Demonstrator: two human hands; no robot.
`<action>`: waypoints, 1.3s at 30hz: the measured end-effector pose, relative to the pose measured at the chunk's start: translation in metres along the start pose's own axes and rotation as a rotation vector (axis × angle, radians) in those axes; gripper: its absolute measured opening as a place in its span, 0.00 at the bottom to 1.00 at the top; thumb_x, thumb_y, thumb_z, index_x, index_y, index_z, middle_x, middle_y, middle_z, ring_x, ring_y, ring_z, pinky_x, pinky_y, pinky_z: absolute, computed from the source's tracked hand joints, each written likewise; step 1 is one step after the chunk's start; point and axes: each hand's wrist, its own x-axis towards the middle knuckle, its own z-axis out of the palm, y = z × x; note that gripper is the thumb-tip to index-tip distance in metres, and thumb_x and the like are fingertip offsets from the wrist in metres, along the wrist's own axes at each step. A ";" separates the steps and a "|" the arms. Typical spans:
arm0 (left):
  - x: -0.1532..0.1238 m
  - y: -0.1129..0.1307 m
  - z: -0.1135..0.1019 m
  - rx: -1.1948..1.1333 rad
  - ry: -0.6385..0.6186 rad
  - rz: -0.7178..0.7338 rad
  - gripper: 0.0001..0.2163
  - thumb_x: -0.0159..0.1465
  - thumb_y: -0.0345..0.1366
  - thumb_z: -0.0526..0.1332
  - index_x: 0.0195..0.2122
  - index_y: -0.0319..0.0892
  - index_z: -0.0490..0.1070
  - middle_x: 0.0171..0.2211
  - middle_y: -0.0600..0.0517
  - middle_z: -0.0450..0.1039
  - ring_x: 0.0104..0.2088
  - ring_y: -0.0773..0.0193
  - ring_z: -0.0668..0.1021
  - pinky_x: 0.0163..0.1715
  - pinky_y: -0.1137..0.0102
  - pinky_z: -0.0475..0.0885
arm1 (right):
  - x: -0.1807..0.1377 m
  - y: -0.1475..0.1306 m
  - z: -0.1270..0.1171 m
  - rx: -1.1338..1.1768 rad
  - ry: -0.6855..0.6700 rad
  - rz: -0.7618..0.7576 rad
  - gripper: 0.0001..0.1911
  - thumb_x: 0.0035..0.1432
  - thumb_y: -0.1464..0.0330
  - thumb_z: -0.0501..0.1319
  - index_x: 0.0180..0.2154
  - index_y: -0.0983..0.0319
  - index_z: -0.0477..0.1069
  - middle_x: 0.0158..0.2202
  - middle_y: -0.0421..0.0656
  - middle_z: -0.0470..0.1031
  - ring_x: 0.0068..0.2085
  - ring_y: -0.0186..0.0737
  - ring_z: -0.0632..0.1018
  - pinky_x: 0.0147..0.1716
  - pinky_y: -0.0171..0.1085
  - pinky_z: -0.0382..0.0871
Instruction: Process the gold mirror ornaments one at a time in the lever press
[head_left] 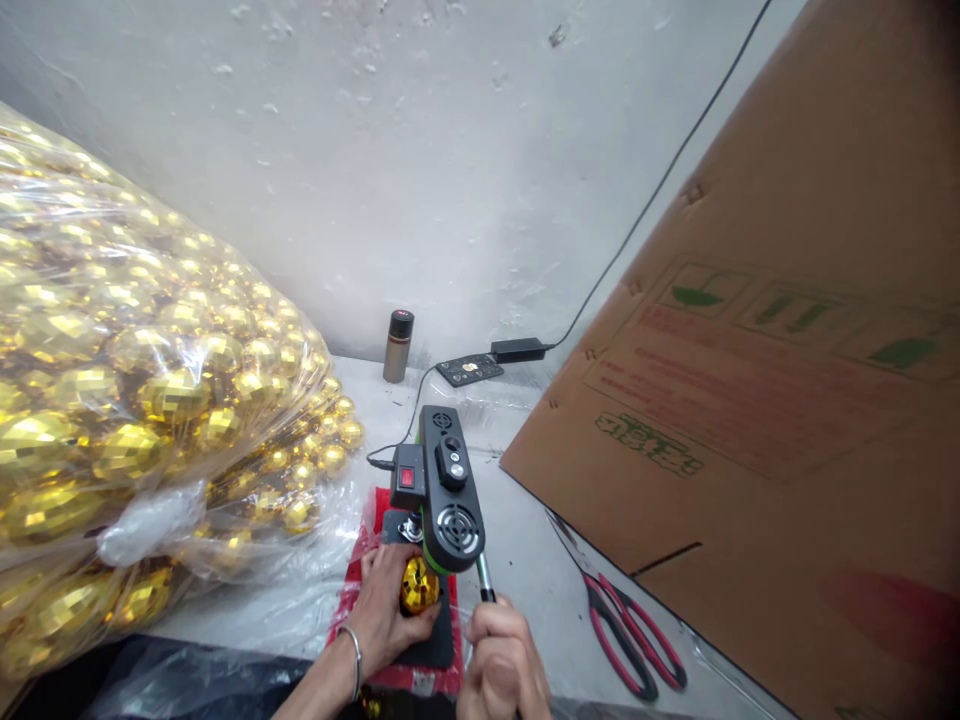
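Note:
A small black bench machine (454, 490) that looks like a drill press stands in front of me, with a red switch on its left side. My left hand (390, 605) grips a shiny gold faceted ball (418, 585) between thumb and fingers, over the machine's dark base plate (431, 652) and by the front of its head. Around the lever handle (487, 590) on the machine's right side, my right hand (501, 660) is closed. The machine's head hides whatever lies directly under it.
A clear plastic bag (161, 520) full of gold balls bulges at left. Scissors with red and black handles (634, 635) lie at right beside a large cardboard box (750, 400). Behind are a bottle (398, 345), a black power adapter (517, 350) and its cable. Red material (352, 600) lies under the base.

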 end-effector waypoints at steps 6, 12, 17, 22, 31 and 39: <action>-0.001 0.000 0.002 0.020 0.007 0.010 0.22 0.51 0.36 0.67 0.48 0.45 0.73 0.44 0.45 0.79 0.47 0.44 0.78 0.50 0.52 0.66 | -0.005 0.001 -0.005 0.002 -0.031 0.008 0.21 0.73 0.71 0.48 0.25 0.59 0.60 0.26 0.35 0.65 0.27 0.32 0.67 0.49 0.41 0.70; 0.000 0.004 -0.002 0.023 -0.021 -0.011 0.19 0.51 0.36 0.68 0.46 0.44 0.73 0.42 0.45 0.78 0.45 0.45 0.78 0.50 0.51 0.67 | -0.012 0.007 -0.008 0.028 -0.040 0.042 0.21 0.73 0.72 0.47 0.25 0.59 0.63 0.26 0.34 0.66 0.28 0.31 0.70 0.53 0.42 0.70; 0.000 0.004 -0.001 0.025 -0.008 -0.016 0.20 0.50 0.36 0.69 0.46 0.44 0.73 0.42 0.45 0.78 0.46 0.44 0.78 0.50 0.50 0.67 | -0.015 0.006 -0.007 0.014 -0.039 0.061 0.22 0.73 0.71 0.47 0.24 0.59 0.61 0.27 0.35 0.67 0.29 0.32 0.69 0.53 0.42 0.69; 0.001 0.006 -0.001 0.020 -0.020 -0.019 0.22 0.50 0.36 0.69 0.48 0.44 0.73 0.43 0.45 0.78 0.46 0.43 0.77 0.51 0.49 0.66 | -0.015 0.014 -0.004 0.027 0.001 0.030 0.23 0.74 0.70 0.47 0.23 0.59 0.60 0.26 0.34 0.66 0.27 0.31 0.67 0.53 0.41 0.69; 0.001 0.004 0.002 0.077 -0.023 -0.026 0.20 0.50 0.35 0.68 0.46 0.44 0.72 0.43 0.45 0.78 0.46 0.45 0.77 0.50 0.52 0.67 | -0.012 0.032 0.007 0.094 0.111 -0.168 0.23 0.74 0.70 0.48 0.23 0.59 0.59 0.24 0.34 0.62 0.23 0.30 0.63 0.43 0.38 0.71; 0.003 0.003 0.004 0.096 0.005 -0.003 0.20 0.50 0.35 0.67 0.46 0.42 0.73 0.43 0.44 0.79 0.45 0.45 0.79 0.49 0.51 0.69 | -0.011 0.036 0.011 0.138 0.160 -0.197 0.23 0.74 0.71 0.49 0.23 0.58 0.59 0.23 0.33 0.61 0.23 0.30 0.63 0.45 0.38 0.71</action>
